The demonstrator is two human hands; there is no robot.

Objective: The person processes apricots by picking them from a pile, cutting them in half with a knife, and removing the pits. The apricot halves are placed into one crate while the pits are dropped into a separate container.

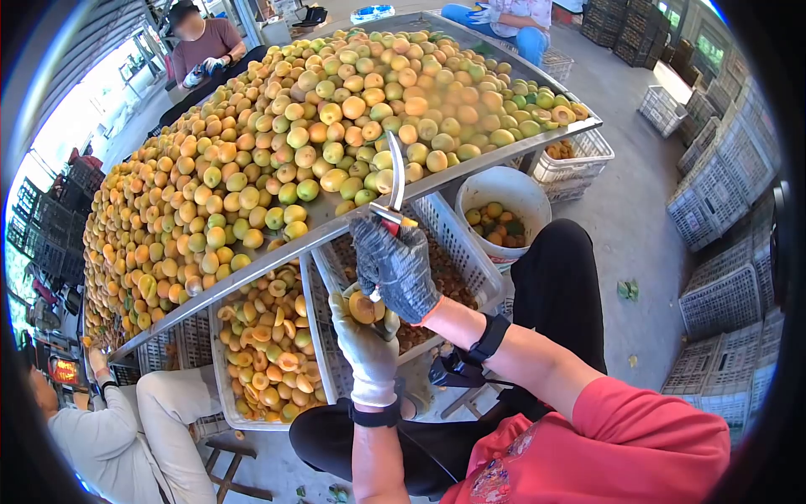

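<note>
My left hand point(367, 349), in a white glove, holds an apricot point(366, 309) with its cut, orange-brown face showing. Just above it is my right hand point(395, 267) in a dark grey knitted glove, closed round the red handle of a knife point(396, 172). The knife's curved blade points up, over the edge of a metal-rimmed table point(252, 270). Heaped on that table are many whole apricots point(252, 197), orange and green. Below my hands stand a crate of apricot halves point(220, 382) and a crate of brownish pits or scraps point(480, 267).
A white bucket point(537, 189) with some apricots stands right of the crates. Stacked crates point(722, 181) line the right side. One co-worker point(109, 445) sits at left; another person point(206, 50) and someone in jeans point(504, 25) are across the table.
</note>
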